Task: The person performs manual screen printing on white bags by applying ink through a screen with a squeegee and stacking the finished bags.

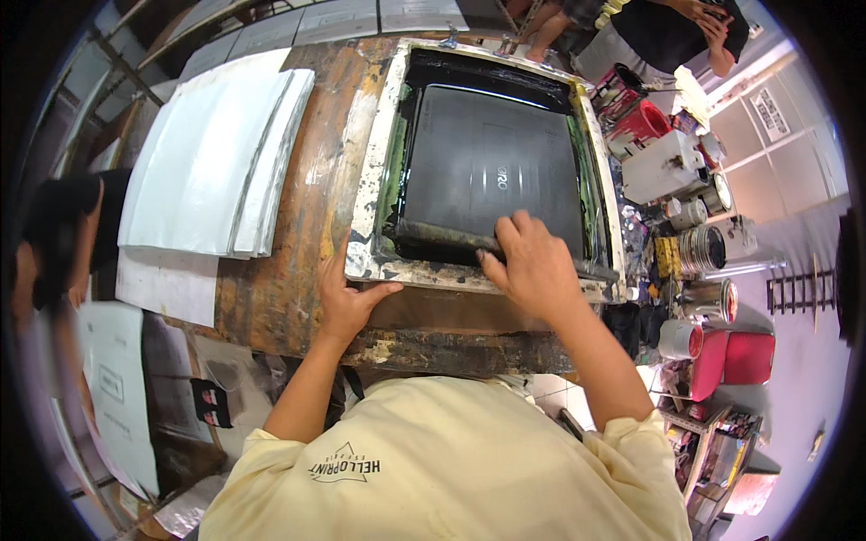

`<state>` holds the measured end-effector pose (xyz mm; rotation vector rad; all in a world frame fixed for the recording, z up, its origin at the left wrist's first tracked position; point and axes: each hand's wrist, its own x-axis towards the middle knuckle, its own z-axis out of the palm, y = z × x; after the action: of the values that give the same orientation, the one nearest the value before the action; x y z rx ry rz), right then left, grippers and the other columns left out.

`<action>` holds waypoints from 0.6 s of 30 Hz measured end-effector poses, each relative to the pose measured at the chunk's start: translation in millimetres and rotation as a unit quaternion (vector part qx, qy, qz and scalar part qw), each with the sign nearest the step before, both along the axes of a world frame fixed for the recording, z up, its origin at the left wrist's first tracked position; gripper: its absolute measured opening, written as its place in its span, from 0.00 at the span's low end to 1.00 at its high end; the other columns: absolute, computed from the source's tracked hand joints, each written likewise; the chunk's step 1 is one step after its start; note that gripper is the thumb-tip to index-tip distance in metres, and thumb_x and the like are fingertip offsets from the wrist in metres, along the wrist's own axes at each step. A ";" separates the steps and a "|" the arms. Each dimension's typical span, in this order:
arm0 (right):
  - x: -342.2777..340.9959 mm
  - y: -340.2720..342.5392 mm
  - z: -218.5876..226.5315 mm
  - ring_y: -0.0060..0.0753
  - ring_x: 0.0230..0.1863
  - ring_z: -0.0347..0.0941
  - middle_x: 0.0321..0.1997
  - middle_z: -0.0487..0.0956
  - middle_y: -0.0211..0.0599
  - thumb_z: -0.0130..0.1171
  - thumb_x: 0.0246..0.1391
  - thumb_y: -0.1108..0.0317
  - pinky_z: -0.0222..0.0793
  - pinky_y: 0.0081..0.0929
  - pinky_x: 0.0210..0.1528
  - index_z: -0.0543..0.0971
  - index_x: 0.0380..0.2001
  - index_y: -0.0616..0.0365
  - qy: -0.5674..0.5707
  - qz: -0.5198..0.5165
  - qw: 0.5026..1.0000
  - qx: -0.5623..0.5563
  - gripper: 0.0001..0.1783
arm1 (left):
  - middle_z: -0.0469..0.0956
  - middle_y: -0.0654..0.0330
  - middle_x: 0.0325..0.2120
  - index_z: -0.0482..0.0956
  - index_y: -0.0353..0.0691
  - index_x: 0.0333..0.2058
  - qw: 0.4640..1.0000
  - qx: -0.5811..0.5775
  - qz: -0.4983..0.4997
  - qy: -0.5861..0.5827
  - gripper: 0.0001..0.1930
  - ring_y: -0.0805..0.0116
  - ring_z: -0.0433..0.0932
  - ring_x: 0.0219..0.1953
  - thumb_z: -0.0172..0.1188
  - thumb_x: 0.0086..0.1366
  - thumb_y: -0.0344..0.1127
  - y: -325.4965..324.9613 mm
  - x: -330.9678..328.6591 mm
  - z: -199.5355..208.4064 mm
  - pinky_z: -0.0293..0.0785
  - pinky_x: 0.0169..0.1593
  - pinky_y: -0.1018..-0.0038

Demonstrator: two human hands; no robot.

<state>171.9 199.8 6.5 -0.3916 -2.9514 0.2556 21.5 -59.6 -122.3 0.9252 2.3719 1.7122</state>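
You have the screen frame [372,171] over the right part of the wooden table [302,194], its near side toward your body. Left of the frame, a strip of stained wood separates it from the stack of white sheets [194,162], so there is some room on that flank. In front of it, only a narrow band runs to the table's worn near edge, with your shirt [451,451] just beyond. The right side is tighter: tins and cans [702,248] crowd near the frame, along with a white container [666,167]. Small clamps [448,39] sit at its far rim.

Your left hand [347,305] is at the frame's near-left corner, thumb spread away from the fingers, the thumb lying along the near rim. Your right hand [538,270] is inside the near rim, fingers bent over and thumb opposed, clamped on the dark bar [444,240], which lies across the near end of the frame's opening.

The frame's rim is off-white, chipped and spattered with dark ink. Its mesh [496,135] is black and glossy toward the edges, duller in the middle, with a small pale marking near the centre and green strips down both sides.
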 end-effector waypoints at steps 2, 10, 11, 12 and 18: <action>1.4 -0.7 22.9 0.52 0.47 0.77 0.39 0.77 0.43 0.69 0.61 0.56 0.77 0.49 0.45 0.76 0.39 0.58 0.033 0.021 0.999 0.015 0.18 | 0.85 0.51 0.53 0.71 0.31 0.72 0.992 0.077 -0.016 -0.099 0.51 0.62 0.85 0.54 0.89 0.53 0.40 8.4 1.9 20.4 0.79 0.58 0.66; -34.2 22.0 123.8 0.50 0.44 0.77 0.37 0.78 0.42 0.61 0.64 0.58 0.65 0.48 0.53 0.79 0.41 0.56 0.248 0.016 0.944 0.219 0.13 | 0.74 0.49 0.65 0.58 0.33 0.79 0.952 0.304 -0.013 -0.023 0.51 0.61 0.74 0.65 0.78 0.67 0.45 50.4 -25.9 117.4 0.69 0.69 0.62; -42.8 29.9 133.2 0.51 0.43 0.78 0.35 0.79 0.43 0.60 0.64 0.56 0.66 0.50 0.53 0.80 0.39 0.57 0.264 0.018 0.939 0.219 0.14 | 0.69 0.45 0.68 0.55 0.33 0.80 0.968 0.250 -0.005 -0.008 0.52 0.56 0.68 0.69 0.74 0.69 0.51 52.3 -23.5 115.4 0.60 0.73 0.56; -50.7 36.5 142.2 0.52 0.41 0.79 0.34 0.80 0.45 0.60 0.64 0.54 0.67 0.52 0.53 0.81 0.36 0.57 0.279 0.021 0.936 0.212 0.16 | 0.63 0.41 0.72 0.51 0.34 0.81 0.987 0.157 -0.018 0.029 0.54 0.50 0.62 0.74 0.70 0.70 0.57 53.9 -19.5 109.5 0.52 0.76 0.49; -78.7 57.7 205.3 0.51 0.26 0.77 0.23 0.79 0.50 0.53 0.64 0.58 0.72 0.45 0.38 0.81 0.28 0.66 0.318 0.075 0.936 0.130 0.21 | 0.42 0.32 0.82 0.48 0.35 0.82 0.889 -0.417 -0.048 0.183 0.61 0.30 0.30 0.84 0.49 0.70 0.82 37.5 40.4 35.2 0.16 0.75 0.23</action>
<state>93.2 257.4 211.7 -0.0289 -2.3286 -0.0032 61.8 -22.1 -87.1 1.1967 2.7868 0.3577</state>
